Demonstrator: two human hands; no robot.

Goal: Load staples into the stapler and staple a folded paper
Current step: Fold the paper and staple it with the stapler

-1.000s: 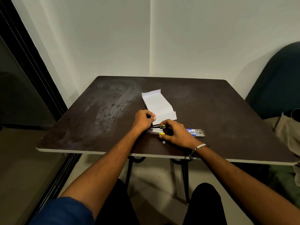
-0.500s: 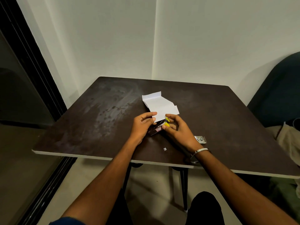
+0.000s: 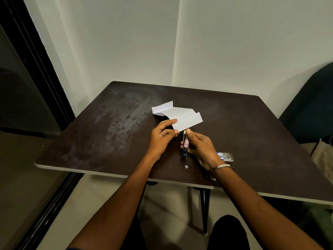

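Observation:
My left hand (image 3: 163,137) pinches the near corner of a folded white paper (image 3: 182,116) and lifts it off the dark table (image 3: 108,141); the paper's far flap curls up. My right hand (image 3: 200,147) grips a small black stapler (image 3: 185,147) with a red-and-white sticker and a yellow tip. The stapler points away from me, its tip just below the paper's near edge. A small staple box (image 3: 226,156) lies on the table right of my right wrist. A tiny loose bit of staples (image 3: 186,166) rests near the front edge.
The table stands in a corner of white walls, with a dark glass door frame (image 3: 36,69) on the left. A dark chair (image 3: 310,109) and a beige bag (image 3: 324,156) are at the right. My knees show below the table's front edge.
My left hand let go of the stapler and picked up the paper's corner, lifting and turning it. My right hand raised the stapler and swung it to point away from me.

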